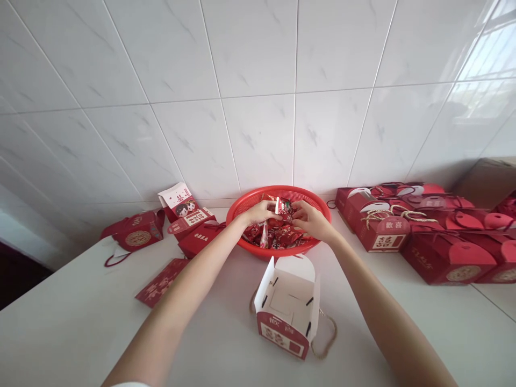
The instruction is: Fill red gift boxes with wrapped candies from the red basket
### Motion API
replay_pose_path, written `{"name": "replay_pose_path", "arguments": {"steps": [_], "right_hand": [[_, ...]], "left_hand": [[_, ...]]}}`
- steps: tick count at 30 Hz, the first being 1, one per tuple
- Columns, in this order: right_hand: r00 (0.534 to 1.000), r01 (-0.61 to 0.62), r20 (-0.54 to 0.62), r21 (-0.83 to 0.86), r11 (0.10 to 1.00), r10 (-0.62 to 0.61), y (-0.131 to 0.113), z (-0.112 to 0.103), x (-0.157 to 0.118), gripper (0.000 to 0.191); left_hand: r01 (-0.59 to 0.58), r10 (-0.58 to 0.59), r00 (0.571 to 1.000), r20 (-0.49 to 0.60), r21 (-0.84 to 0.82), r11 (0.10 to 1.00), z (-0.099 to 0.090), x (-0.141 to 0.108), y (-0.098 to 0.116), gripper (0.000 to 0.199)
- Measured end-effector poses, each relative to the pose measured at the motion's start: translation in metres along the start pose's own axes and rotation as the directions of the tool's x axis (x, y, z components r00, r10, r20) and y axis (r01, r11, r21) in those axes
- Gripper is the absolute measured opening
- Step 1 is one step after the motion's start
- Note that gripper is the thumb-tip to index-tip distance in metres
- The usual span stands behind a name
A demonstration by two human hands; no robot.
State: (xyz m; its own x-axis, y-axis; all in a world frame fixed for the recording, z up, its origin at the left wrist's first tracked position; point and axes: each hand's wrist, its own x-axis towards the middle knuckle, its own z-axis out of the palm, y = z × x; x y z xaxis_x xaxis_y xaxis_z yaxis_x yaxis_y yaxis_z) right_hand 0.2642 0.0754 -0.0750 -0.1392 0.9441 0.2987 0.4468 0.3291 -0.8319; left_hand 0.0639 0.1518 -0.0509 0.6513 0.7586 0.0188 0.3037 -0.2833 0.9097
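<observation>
A red plastic basket [278,251] holds a heap of red-wrapped candies [287,235]. Over the heap, my left hand [260,213] pinches a red and white candy packet [284,207] near its white edge. My right hand [309,220] is at the packet's other side with its fingers curled in; what lies between those fingertips is hidden. In front of the basket stands an open gift box [282,336], white inside, with red printed sides and a rope handle [328,344]. Nothing lies on the visible part of its floor.
Several closed red gift boxes [447,258] stand close together at the right. At the left are another red box [139,231], a box with a cartoon couple [183,204] and a flat red packet [161,282]. A tiled wall [258,140] rises behind the white table [92,322].
</observation>
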Motion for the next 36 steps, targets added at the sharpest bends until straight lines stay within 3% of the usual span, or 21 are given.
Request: {"name": "replay_pose_path", "arguments": {"steps": [4, 9, 12, 16, 20, 26, 31, 36], "right_hand": [[0.995, 0.073, 0.062, 0.029, 0.997, -0.075, -0.001, -0.002, -0.001, 0.064], [1.000, 0.013, -0.012, 0.038, 0.999, -0.012, -0.004, 0.001, 0.000, 0.034], [0.996, -0.075, -0.032, 0.229, 0.971, 0.085, -0.006, 0.003, 0.001, 0.028], [0.972, -0.158, -0.089, 0.436, 0.886, 0.217, -0.012, 0.002, 0.000, 0.028], [0.961, -0.123, -0.156, 0.493, 0.861, 0.226, -0.016, -0.003, -0.002, 0.026], [0.975, -0.168, -0.025, 0.568, 0.806, 0.221, -0.020, -0.012, -0.009, 0.041], [0.970, -0.161, -0.051, 0.597, 0.786, 0.237, -0.017, -0.011, -0.009, 0.034], [0.968, -0.094, -0.125, 0.621, 0.778, 0.216, -0.015, -0.011, -0.008, 0.050]], "left_hand": [[0.024, -0.024, 1.000, 0.014, -0.034, 0.999, 0.000, -0.003, 0.004, 0.037], [-0.039, 0.037, 0.991, 0.132, 0.011, 0.999, -0.002, -0.006, 0.006, 0.051], [-0.015, 0.015, 0.995, 0.100, 0.002, 1.000, -0.003, -0.006, 0.004, 0.060], [-0.061, 0.063, 0.996, 0.059, -0.043, 0.997, -0.003, -0.005, 0.001, 0.057], [-0.081, 0.080, 0.996, -0.031, -0.035, 0.996, -0.004, -0.004, 0.000, 0.049], [-0.082, 0.070, 0.984, -0.166, -0.061, 0.995, -0.005, -0.002, -0.003, 0.045], [-0.126, 0.106, 0.973, -0.206, -0.087, 0.988, -0.004, 0.000, -0.007, 0.048], [-0.221, 0.210, 0.960, -0.183, -0.042, 0.974, -0.003, 0.000, -0.006, 0.046]]}}
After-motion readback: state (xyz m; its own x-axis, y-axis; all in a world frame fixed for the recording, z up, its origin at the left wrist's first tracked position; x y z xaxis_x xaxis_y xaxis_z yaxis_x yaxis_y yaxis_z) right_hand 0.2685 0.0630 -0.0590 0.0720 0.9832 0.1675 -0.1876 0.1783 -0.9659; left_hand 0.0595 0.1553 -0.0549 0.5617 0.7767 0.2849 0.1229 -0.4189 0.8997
